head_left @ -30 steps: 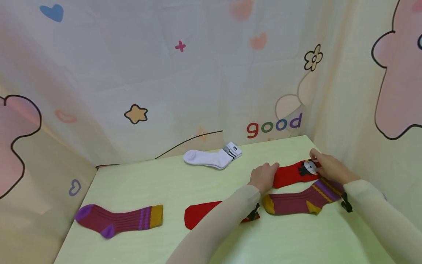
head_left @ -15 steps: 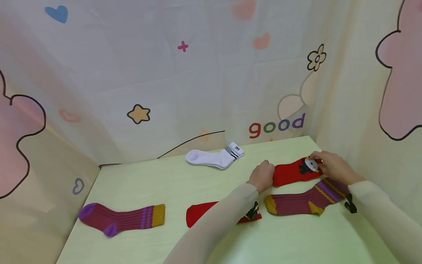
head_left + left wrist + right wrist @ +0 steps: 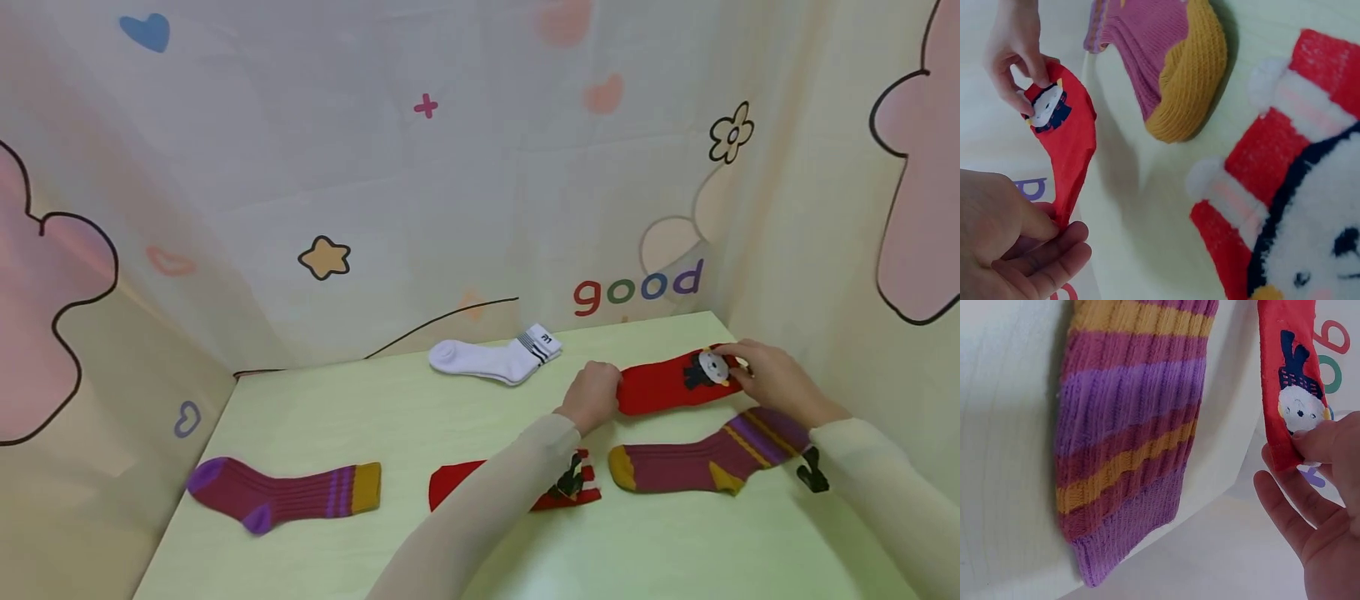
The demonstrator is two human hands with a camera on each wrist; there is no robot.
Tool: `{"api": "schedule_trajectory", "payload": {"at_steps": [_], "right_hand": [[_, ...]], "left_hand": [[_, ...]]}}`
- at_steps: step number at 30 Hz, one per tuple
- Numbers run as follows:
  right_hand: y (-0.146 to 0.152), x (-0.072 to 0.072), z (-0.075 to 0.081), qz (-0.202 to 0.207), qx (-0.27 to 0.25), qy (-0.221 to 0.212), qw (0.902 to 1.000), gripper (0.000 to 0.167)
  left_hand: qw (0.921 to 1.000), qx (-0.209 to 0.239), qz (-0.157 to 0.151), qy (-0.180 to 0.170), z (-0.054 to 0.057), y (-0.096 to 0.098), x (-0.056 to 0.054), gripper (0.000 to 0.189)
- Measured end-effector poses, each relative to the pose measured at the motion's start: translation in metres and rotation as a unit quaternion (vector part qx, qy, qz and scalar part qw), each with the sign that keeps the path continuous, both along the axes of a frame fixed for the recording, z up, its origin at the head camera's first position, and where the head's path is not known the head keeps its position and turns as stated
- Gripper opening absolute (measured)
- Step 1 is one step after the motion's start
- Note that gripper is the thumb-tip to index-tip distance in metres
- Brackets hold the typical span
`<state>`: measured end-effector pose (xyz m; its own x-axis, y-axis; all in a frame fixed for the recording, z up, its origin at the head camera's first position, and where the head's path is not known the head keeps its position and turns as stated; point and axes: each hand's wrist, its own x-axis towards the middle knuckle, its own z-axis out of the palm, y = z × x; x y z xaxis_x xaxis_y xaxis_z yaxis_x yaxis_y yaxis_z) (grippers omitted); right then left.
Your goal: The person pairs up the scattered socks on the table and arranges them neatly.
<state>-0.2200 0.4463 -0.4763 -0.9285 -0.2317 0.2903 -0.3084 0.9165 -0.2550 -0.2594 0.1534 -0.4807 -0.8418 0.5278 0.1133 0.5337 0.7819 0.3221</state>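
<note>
A red sock (image 3: 656,386) with a white-faced animal figure on it stretches between both hands, off the table in the wrist views. My left hand (image 3: 592,395) pinches its toe end between thumb and fingers. At the cuff end, beside the figure's face, my right hand (image 3: 780,382) pinches the fabric. Just below lies a maroon sock (image 3: 675,464) with mustard toe and heel and a striped cuff. A second red sock (image 3: 455,482) lies under my left forearm, partly hidden; the left wrist view shows its white-faced figure (image 3: 1329,219) close up.
A white sock (image 3: 480,361) with black stripes lies near the back edge of the pale green table (image 3: 315,425). Another maroon sock (image 3: 292,497), with purple toe and mustard cuff, is at the left. Printed curtains (image 3: 450,183) stand behind and on both sides.
The red sock has risen slightly between my two hands and is pulled straighter, uncovering more of the gap above the maroon sock. The whole view has shifted a little.
</note>
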Motion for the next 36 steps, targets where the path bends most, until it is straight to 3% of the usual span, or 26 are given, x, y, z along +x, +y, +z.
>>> {"api": "schedule_trajectory", "payload": {"at_steps": [3, 10, 17, 28, 36], "right_hand": [[-0.001, 0.004, 0.002, -0.003, -0.004, 0.002, 1.0, 0.044], [-0.003, 0.01, 0.006, 0.003, -0.012, 0.013, 0.9998, 0.045], [-0.003, 0.017, 0.011, 0.025, -0.016, 0.046, 0.9985, 0.047], [-0.008, 0.022, 0.016, 0.036, -0.008, 0.067, 0.997, 0.049], [-0.014, 0.027, 0.022, 0.051, -0.02, 0.077, 0.9955, 0.049]], "left_hand": [[0.9997, 0.024, 0.004, -0.011, 0.002, -0.004, 0.001, 0.022], [0.9987, 0.042, -0.011, 0.027, 0.004, -0.009, 0.0, 0.019], [0.9974, 0.066, -0.021, 0.023, 0.008, -0.016, 0.0, 0.02], [0.9951, 0.093, -0.032, 0.016, 0.019, -0.031, 0.008, 0.022], [0.9936, 0.099, -0.043, 0.033, 0.026, -0.042, 0.014, 0.021]]}}
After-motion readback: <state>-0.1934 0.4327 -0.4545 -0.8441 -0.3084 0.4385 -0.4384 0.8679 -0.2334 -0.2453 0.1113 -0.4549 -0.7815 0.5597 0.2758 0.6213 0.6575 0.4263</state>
